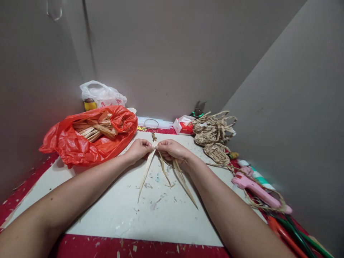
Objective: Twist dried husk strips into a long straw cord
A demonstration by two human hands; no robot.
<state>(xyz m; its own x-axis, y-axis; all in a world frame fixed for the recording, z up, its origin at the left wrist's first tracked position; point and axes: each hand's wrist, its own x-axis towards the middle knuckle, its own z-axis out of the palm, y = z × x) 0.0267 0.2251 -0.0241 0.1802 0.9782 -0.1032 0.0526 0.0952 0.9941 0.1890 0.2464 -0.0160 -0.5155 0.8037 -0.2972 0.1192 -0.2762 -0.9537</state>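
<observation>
My left hand (139, 149) and my right hand (172, 149) meet over the middle of a white board (150, 211). Both pinch the top of a bundle of pale dried leaf strips (163, 170). A short braided end (154, 137) sticks out beyond the fingers. The loose strips (145, 175) fan toward me across the board, one under my right wrist. Both hands have their fingers closed on the strips.
A red plastic bag (80, 143) of dried leaves lies at the left. Behind it a white bag (103, 94) with a yellow jar (90, 104). Braided straw coils (213, 134) sit at the right, with a pink glue gun (255, 190), pliers (199, 108) and a red-white box (184, 125).
</observation>
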